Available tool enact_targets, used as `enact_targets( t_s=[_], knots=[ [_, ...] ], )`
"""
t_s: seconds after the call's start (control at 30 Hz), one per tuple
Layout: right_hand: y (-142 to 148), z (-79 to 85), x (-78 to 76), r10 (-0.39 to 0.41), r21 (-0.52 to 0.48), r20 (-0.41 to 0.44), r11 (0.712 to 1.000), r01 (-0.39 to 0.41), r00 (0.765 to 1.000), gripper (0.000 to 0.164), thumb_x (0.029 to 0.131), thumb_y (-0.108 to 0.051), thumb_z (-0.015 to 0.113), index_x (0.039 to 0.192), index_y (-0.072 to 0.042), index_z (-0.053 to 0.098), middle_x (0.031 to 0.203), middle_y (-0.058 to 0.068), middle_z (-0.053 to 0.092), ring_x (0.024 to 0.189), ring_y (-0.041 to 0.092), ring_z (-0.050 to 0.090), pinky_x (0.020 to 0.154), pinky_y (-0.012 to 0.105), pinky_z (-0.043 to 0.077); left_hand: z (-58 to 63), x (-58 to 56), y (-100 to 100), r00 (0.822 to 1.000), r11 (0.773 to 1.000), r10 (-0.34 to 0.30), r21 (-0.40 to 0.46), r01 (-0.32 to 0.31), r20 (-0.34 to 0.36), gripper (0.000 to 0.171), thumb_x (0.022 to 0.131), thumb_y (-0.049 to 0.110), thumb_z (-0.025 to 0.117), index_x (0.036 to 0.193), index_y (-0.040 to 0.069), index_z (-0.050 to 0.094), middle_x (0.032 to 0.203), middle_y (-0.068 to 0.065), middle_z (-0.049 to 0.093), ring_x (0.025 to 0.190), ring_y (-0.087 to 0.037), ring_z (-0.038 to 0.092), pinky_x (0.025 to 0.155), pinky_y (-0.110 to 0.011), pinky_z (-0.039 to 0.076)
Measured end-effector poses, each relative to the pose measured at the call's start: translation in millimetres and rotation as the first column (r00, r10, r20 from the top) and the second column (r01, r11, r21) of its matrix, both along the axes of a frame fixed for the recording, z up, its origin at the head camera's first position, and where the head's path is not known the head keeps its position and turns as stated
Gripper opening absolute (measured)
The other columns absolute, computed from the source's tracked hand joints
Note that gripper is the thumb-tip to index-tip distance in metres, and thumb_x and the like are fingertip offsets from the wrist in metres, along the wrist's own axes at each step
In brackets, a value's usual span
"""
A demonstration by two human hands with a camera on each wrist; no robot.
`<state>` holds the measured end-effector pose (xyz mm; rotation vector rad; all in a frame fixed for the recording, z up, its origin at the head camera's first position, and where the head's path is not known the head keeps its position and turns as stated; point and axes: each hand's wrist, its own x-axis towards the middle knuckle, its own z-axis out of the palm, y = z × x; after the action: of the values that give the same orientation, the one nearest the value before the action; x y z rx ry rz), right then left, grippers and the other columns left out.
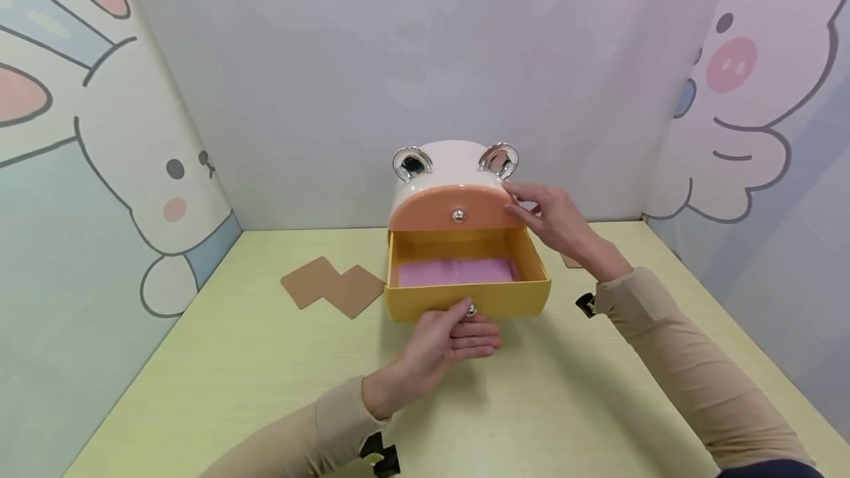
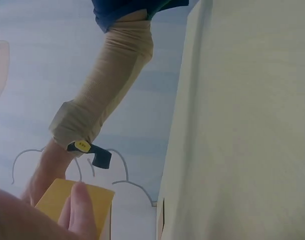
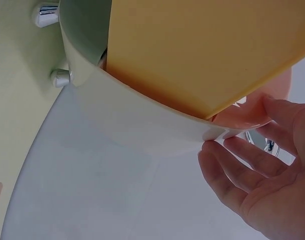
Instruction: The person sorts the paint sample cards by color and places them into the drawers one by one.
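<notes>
A white rounded two-drawer box (image 1: 454, 157) with silver ear-like rings stands on the table. Its upper drawer front (image 1: 425, 206) is peach and closed. The yellow lower drawer (image 1: 425, 302) is pulled well out, with a folded pink cloth (image 1: 428, 273) lying inside. At the front of that drawer my left hand (image 1: 434, 341) pinches the silver knob (image 1: 471, 310) between thumb and index finger, the other fingers stretched below it. My right hand (image 1: 558, 221) grips the box's upper right edge. In the right wrist view its thumb (image 3: 282, 107) lies on the peach front, fingertips against the white side.
Two overlapping brown square cards (image 1: 308, 282) lie left of the box. Another brown card (image 1: 571, 261) shows partly behind the right wrist. A grey wall (image 1: 319, 94) rises at the table's back edge, with cartoon-printed panels (image 1: 113, 190) at both sides.
</notes>
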<state>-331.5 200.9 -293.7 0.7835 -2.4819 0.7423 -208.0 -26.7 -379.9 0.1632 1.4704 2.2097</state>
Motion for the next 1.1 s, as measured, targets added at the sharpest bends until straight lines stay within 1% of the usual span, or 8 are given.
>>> enact_targets(
  t_s=[0.07,0.13,0.27,0.4,0.5,0.67,0.9,1.1],
  knots=[
    [0,0.0,-0.3,0.001,0.002,-0.009,1.000,-0.001,1.000,0.045,0.092,-0.019,0.066,0.135,-0.009,0.056,0.124,0.013,0.066,0.099,0.030,0.066,0.073,0.043,0.058,-0.2,1.0,4,0.999,0.998,0.043,0.036,-0.043,0.003,0.045,0.099,0.031,0.052,0.112,-0.012,0.056,0.104,-0.024,0.071,0.090,-0.026,0.073,0.086,-0.040,0.057],
    [1,-0.4,-0.5,0.001,0.003,-0.013,1.000,-0.001,1.000,0.045,0.092,-0.019,0.066,0.135,-0.009,0.056,0.125,0.013,0.066,0.099,0.029,0.066,0.073,0.043,0.058,0.1,2.2,6,0.997,0.996,0.075,0.049,-0.075,-0.001,0.041,0.099,0.028,0.052,0.109,-0.012,0.056,0.100,-0.020,0.073,0.088,-0.024,0.073,0.086,-0.040,0.058],
    [1,-0.9,-0.4,0.001,0.002,0.005,1.000,-0.001,1.000,0.046,0.092,-0.021,0.065,0.136,-0.010,0.055,0.126,0.012,0.065,0.100,0.029,0.066,0.074,0.043,0.058,1.4,3.3,7,0.995,0.994,0.101,0.049,-0.099,-0.024,0.039,0.100,0.028,0.051,0.107,-0.011,0.055,0.097,-0.017,0.074,0.087,-0.022,0.073,0.086,-0.039,0.058],
    [0,-1.1,-0.2,0.000,0.001,0.024,1.000,0.000,1.000,0.047,0.093,-0.022,0.064,0.137,-0.011,0.054,0.128,0.013,0.064,0.102,0.029,0.065,0.076,0.043,0.058,0.9,0.9,6,0.992,0.993,0.114,0.042,-0.112,-0.053,0.037,0.100,0.029,0.050,0.103,-0.008,0.057,0.094,-0.015,0.075,0.086,-0.022,0.073,0.085,-0.038,0.058],
    [0,-0.9,-0.1,0.003,-0.001,0.016,1.000,-0.003,1.000,0.046,0.093,-0.021,0.064,0.137,-0.011,0.055,0.128,0.013,0.064,0.103,0.029,0.065,0.076,0.043,0.058,0.4,-3.2,6,0.991,0.993,0.116,0.042,-0.113,-0.067,0.035,0.101,0.029,0.049,0.099,-0.005,0.058,0.091,-0.012,0.075,0.085,-0.021,0.074,0.084,-0.038,0.058],
    [1,-0.5,-0.9,0.002,-0.002,0.007,1.000,-0.002,1.000,0.046,0.092,-0.020,0.065,0.136,-0.009,0.055,0.127,0.014,0.064,0.102,0.031,0.066,0.077,0.044,0.058,-0.9,-10.8,6,0.989,0.992,0.122,0.039,-0.120,-0.078,0.034,0.101,0.029,0.049,0.098,-0.004,0.058,0.089,-0.010,0.075,0.084,-0.020,0.074,0.085,-0.038,0.058],
    [0,0.4,-0.8,-0.010,0.004,0.042,1.000,0.010,0.999,0.047,0.092,-0.021,0.064,0.137,-0.009,0.054,0.127,0.014,0.065,0.103,0.031,0.065,0.079,0.044,0.058,-2.7,-22.2,6,0.986,0.990,0.141,0.028,-0.139,-0.084,0.037,0.101,0.030,0.049,0.102,-0.006,0.057,0.090,-0.012,0.075,0.084,-0.021,0.074,0.084,-0.038,0.058],
    [0,1.0,0.0,-0.008,0.009,0.037,1.000,0.008,0.999,0.048,0.092,-0.021,0.065,0.137,-0.009,0.054,0.128,0.015,0.064,0.103,0.031,0.065,0.078,0.044,0.058,-4.9,-33.7,7,0.983,0.987,0.163,0.017,-0.162,-0.083,0.034,0.101,0.028,0.048,0.101,-0.004,0.058,0.093,-0.014,0.075,0.084,-0.021,0.074,0.084,-0.036,0.059]
  ],
)
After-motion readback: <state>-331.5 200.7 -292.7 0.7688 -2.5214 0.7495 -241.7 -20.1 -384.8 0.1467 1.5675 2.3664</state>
